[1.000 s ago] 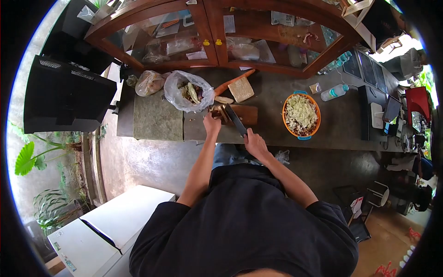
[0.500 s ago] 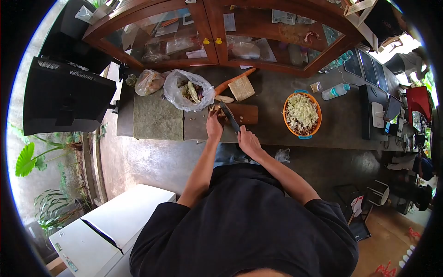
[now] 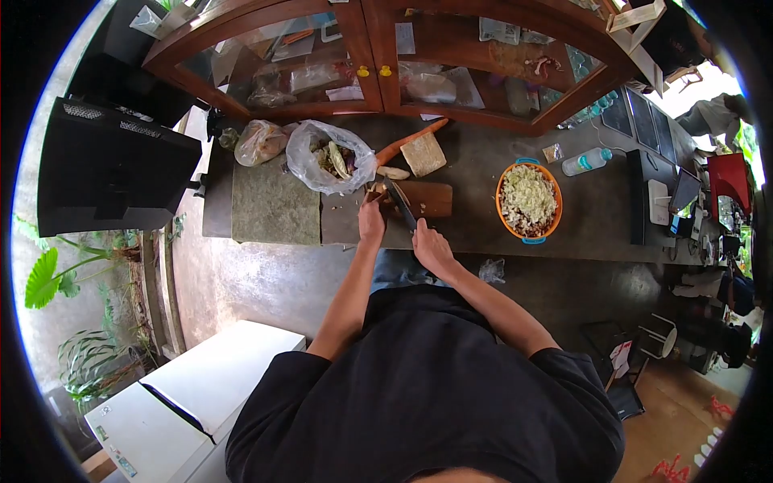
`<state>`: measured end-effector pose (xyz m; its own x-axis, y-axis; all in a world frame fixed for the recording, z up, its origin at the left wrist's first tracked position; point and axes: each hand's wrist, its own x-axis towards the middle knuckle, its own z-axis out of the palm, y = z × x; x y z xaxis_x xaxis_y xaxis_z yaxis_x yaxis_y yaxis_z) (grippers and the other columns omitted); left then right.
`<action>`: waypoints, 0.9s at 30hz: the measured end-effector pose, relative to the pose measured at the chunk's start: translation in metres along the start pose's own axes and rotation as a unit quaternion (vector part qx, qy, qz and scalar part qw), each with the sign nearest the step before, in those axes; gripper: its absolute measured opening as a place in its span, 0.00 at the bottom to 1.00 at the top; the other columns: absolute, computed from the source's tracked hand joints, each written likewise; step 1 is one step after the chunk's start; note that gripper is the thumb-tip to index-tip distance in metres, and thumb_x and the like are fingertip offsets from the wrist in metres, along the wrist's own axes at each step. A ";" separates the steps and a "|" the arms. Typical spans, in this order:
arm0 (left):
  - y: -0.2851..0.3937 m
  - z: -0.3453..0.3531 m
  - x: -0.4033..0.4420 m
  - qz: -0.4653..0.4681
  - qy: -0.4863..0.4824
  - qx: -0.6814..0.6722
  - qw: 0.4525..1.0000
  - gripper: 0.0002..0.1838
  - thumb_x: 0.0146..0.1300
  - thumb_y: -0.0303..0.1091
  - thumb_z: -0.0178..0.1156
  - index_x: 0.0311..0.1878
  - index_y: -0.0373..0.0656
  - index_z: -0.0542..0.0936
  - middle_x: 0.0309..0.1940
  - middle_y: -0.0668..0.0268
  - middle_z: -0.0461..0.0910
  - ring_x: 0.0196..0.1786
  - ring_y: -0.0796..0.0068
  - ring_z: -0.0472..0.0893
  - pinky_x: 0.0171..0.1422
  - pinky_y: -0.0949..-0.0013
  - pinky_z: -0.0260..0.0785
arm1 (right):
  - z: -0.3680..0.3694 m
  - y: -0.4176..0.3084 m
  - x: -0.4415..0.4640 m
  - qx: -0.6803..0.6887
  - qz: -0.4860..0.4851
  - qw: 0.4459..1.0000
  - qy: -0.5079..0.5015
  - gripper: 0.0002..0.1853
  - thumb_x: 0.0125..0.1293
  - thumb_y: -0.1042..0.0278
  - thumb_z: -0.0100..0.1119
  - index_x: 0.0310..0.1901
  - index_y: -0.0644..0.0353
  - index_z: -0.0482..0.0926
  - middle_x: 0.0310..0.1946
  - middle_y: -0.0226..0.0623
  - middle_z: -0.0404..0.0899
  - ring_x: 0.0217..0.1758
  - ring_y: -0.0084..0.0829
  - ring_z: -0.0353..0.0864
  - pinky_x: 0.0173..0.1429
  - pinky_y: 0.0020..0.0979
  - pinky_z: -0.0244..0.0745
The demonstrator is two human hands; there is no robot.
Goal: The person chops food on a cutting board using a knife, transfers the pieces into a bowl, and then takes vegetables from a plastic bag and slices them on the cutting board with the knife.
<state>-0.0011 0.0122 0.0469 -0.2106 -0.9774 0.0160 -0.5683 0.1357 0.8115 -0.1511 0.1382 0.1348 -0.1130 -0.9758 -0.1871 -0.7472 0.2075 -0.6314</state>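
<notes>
My right hand is closed round the handle of a knife, its dark blade slanting up and left over the wooden cutting board. At the board's left end, the bent fingers of my left hand press on a small pale piece beside the blade; its kind is too hidden to name. Small pale bits lie on the board. Just beyond it sits a pale elongated vegetable piece. A clear plastic bag holding scraps stands open beyond my left hand.
An orange basin of chopped pale food stands right, near a water bottle. A square tan block lies behind the board. Left are a grey mat and a tied bag. A glass-door cabinet bounds the back.
My right hand and the knife have shifted very slightly left relative to the board. My left hand keeps its place by the blade. The surrounding things stay put.
</notes>
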 end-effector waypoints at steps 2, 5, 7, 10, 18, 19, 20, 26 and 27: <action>-0.005 0.000 0.002 -0.011 -0.013 -0.028 0.999 0.19 0.63 0.23 0.49 0.51 0.40 0.86 0.53 0.54 0.81 0.53 0.50 0.82 0.57 0.57 0.75 | -0.001 -0.002 0.001 0.000 0.002 1.000 -0.003 0.11 0.73 0.67 0.48 0.46 0.66 0.65 0.25 0.57 0.79 0.31 0.60 0.81 0.36 0.59 0.76; 0.012 -0.012 0.002 0.018 -0.028 0.034 0.999 0.19 0.62 0.24 0.53 0.53 0.40 0.86 0.54 0.54 0.81 0.52 0.51 0.83 0.57 0.56 0.76 | -0.011 -0.012 0.003 -0.005 0.015 1.000 -0.016 0.10 0.73 0.67 0.48 0.45 0.65 0.64 0.26 0.57 0.79 0.32 0.61 0.81 0.38 0.59 0.76; 0.014 -0.011 0.002 -0.004 -0.059 0.010 0.998 0.19 0.58 0.25 0.59 0.53 0.41 0.86 0.54 0.51 0.81 0.51 0.51 0.83 0.57 0.56 0.76 | -0.013 -0.013 0.005 -0.012 0.029 0.999 -0.025 0.09 0.72 0.67 0.49 0.44 0.64 0.64 0.27 0.58 0.79 0.33 0.61 0.81 0.38 0.59 0.76; -0.002 0.000 0.004 -0.025 -0.056 -0.024 0.998 0.21 0.54 0.25 0.64 0.53 0.41 0.86 0.55 0.51 0.81 0.50 0.50 0.84 0.56 0.55 0.77 | -0.009 -0.013 0.006 -0.002 0.036 0.999 -0.031 0.09 0.72 0.67 0.48 0.44 0.64 0.64 0.27 0.58 0.79 0.33 0.62 0.81 0.38 0.59 0.75; 0.008 -0.009 0.003 -0.084 -0.040 -0.095 0.991 0.22 0.64 0.30 0.46 0.55 0.39 0.84 0.53 0.48 0.82 0.53 0.47 0.81 0.59 0.57 0.72 | 0.000 -0.005 0.001 0.006 0.033 0.999 -0.021 0.09 0.73 0.66 0.47 0.44 0.63 0.63 0.25 0.58 0.79 0.31 0.63 0.81 0.37 0.60 0.75; 0.009 -0.011 0.003 -0.065 -0.048 -0.039 0.996 0.23 0.65 0.30 0.42 0.55 0.38 0.83 0.52 0.47 0.82 0.54 0.45 0.81 0.59 0.58 0.72 | 0.002 -0.004 0.001 0.006 0.033 0.999 -0.021 0.09 0.73 0.66 0.47 0.44 0.63 0.63 0.25 0.58 0.79 0.31 0.63 0.81 0.37 0.60 0.75; 0.008 -0.011 0.005 -0.065 -0.048 -0.039 0.996 0.23 0.65 0.30 0.42 0.55 0.38 0.83 0.52 0.47 0.82 0.54 0.45 0.81 0.59 0.58 0.72 | 0.005 -0.002 0.002 0.016 0.037 0.999 -0.024 0.10 0.73 0.66 0.47 0.44 0.63 0.63 0.25 0.57 0.79 0.31 0.63 0.81 0.37 0.60 0.75; 0.026 -0.021 0.006 -0.075 -0.041 -0.046 0.995 0.22 0.63 0.28 0.43 0.53 0.37 0.83 0.51 0.45 0.82 0.54 0.44 0.80 0.58 0.57 0.72 | 0.014 0.006 0.006 0.010 0.036 0.999 -0.023 0.10 0.73 0.65 0.47 0.45 0.63 0.63 0.26 0.58 0.80 0.32 0.62 0.81 0.37 0.61 0.75; 0.024 -0.021 0.006 -0.070 -0.048 -0.026 0.996 0.22 0.63 0.29 0.43 0.53 0.37 0.83 0.50 0.45 0.82 0.53 0.43 0.81 0.58 0.56 0.72 | 0.014 0.006 0.007 0.005 0.036 0.999 -0.027 0.10 0.73 0.66 0.47 0.45 0.63 0.63 0.27 0.58 0.80 0.32 0.62 0.81 0.37 0.60 0.75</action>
<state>0.0011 0.0061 0.0784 -0.2083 -0.9660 -0.1531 -0.5567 -0.0116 0.8307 -0.1473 0.1331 0.1196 -0.1306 -0.9533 -0.2724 -0.7313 0.2781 -0.6228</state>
